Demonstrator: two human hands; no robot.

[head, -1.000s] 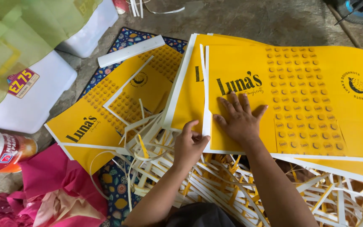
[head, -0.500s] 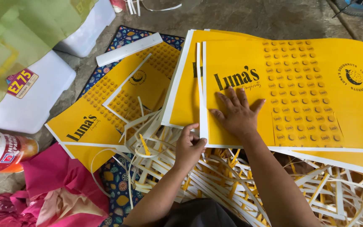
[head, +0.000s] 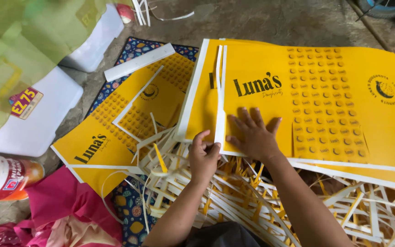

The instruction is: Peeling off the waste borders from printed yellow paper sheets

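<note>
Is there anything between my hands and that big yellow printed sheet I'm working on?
Nothing visible. The right hand lies flat on the yellow sheet, and the left hand pinches the white strip along its left edge. The loose white offcuts lie below, nearer the body, not between.

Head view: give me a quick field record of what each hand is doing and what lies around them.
left hand: pinches the white border strip along the left edge of the top sheet
right hand: pressed flat, fingers spread, on the top yellow printed sheet
under the hands: heap of white and yellow offcut strips
to the left: more yellow sheets on a patterned mat
far left: white sheets, green paper, pink cloth
floor: bare grey concrete
</note>
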